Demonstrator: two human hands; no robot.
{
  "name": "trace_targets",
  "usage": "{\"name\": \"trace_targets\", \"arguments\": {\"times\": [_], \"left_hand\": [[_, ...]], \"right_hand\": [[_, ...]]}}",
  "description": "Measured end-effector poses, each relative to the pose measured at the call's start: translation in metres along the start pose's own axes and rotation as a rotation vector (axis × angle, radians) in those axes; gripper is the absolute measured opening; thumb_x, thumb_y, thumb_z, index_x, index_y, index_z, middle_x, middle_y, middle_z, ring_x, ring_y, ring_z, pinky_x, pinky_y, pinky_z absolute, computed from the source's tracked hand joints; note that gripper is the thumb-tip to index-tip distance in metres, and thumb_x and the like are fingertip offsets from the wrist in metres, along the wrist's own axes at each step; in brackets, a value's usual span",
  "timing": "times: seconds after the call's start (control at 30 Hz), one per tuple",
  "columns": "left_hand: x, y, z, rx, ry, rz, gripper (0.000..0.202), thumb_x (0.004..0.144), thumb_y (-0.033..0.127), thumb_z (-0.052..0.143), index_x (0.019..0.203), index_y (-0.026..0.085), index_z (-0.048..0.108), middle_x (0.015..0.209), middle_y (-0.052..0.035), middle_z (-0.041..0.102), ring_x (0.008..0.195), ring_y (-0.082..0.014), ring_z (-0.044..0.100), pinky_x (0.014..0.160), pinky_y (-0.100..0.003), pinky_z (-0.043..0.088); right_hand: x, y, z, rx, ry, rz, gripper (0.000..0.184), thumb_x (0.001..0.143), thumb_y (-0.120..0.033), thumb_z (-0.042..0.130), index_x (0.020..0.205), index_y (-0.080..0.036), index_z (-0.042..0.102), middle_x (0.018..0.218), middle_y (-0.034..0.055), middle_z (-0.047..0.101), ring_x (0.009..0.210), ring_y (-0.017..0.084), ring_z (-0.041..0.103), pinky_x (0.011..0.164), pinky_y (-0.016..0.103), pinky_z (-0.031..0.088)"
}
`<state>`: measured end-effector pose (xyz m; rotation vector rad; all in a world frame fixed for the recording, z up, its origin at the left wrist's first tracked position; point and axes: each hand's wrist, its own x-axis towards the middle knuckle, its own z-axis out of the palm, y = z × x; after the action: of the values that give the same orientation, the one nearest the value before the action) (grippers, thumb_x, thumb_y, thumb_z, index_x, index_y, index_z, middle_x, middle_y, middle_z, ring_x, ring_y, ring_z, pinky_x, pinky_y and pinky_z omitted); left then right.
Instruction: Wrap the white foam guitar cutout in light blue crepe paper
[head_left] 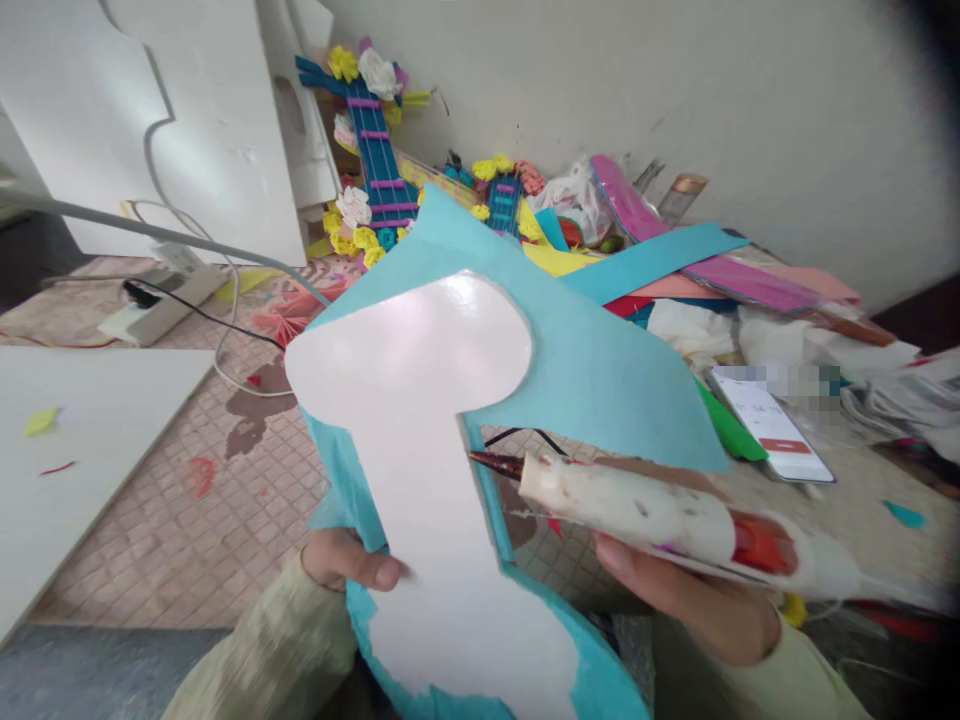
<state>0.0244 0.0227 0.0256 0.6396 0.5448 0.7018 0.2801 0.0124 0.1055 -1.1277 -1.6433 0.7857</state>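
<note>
My left hand [351, 562] pinches the lower left edge of a white foam cutout [420, 420] shaped like a guitar neck, held up in front of me. A light blue paper sheet [600, 370] lies behind the cutout and shows along its edges. My right hand [690, 590] grips a white hot glue gun [660, 515] with a red trigger. Its dark nozzle [495, 463] touches the cutout's right edge where it meets the blue paper.
A phone [772, 425] lies on the floor at the right among paper scraps. Decorated blue craft guitars with paper flowers [375, 150] lean on the wall. White foam boards [187, 120] stand at the back left, a power strip [161, 295] with cables beside them. A white board [75, 440] lies left.
</note>
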Motion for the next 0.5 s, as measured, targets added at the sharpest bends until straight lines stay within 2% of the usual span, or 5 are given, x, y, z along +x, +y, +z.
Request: {"name": "trace_targets", "arguments": {"times": [0.13,0.23,0.33,0.4,0.5], "left_hand": [[0.0014,0.0001,-0.0027,-0.011,-0.128,0.048,0.025,0.058,0.019,0.074,0.083,0.013,0.073,0.085,-0.0081,0.073,0.096,-0.0354,0.061,0.084,-0.045,0.049],[0.0010,-0.0005,-0.0050,-0.028,-0.174,0.057,0.024,0.062,0.016,0.071,0.085,0.013,0.073,0.086,-0.0069,0.073,0.094,-0.0338,0.062,0.084,-0.043,0.050],[0.0001,-0.0021,-0.0057,-0.047,-0.147,0.054,0.025,0.061,0.016,0.071,0.086,0.012,0.073,0.088,-0.0071,0.072,0.095,-0.0345,0.062,0.085,-0.044,0.049],[-0.0002,-0.0031,-0.0051,-0.042,-0.116,0.081,0.027,0.060,0.015,0.071,0.087,0.011,0.072,0.090,-0.0072,0.072,0.097,-0.0353,0.060,0.086,-0.045,0.048],[0.0002,-0.0035,-0.0043,-0.043,-0.088,0.116,0.035,0.059,0.012,0.070,0.094,0.010,0.070,0.094,-0.0078,0.071,0.100,-0.0365,0.058,0.088,-0.047,0.047]], "right_hand": [[0.0021,-0.0010,-0.0019,-0.125,-0.235,-0.238,0.044,0.073,-0.008,0.055,0.108,-0.034,0.059,0.095,-0.0043,0.070,0.085,0.017,0.066,0.074,0.024,0.054],[0.0014,0.0004,-0.0030,-0.120,-0.264,-0.210,0.048,0.074,-0.009,0.055,0.113,-0.036,0.056,0.106,-0.0060,0.067,0.097,0.017,0.063,0.082,0.024,0.052],[0.0000,0.0031,-0.0034,-0.063,-0.329,-0.149,0.042,0.076,-0.011,0.054,0.112,-0.033,0.058,0.112,-0.0058,0.064,0.105,0.017,0.059,0.087,0.023,0.050],[-0.0009,0.0046,-0.0030,-0.066,-0.337,-0.170,0.039,0.077,-0.011,0.053,0.110,-0.031,0.060,0.108,-0.0037,0.066,0.101,0.017,0.061,0.083,0.023,0.051],[-0.0031,0.0059,-0.0023,-0.165,-0.240,-0.216,0.031,0.074,-0.011,0.053,0.099,-0.028,0.064,0.077,-0.0005,0.070,0.078,0.018,0.066,0.065,0.024,0.054]]}}
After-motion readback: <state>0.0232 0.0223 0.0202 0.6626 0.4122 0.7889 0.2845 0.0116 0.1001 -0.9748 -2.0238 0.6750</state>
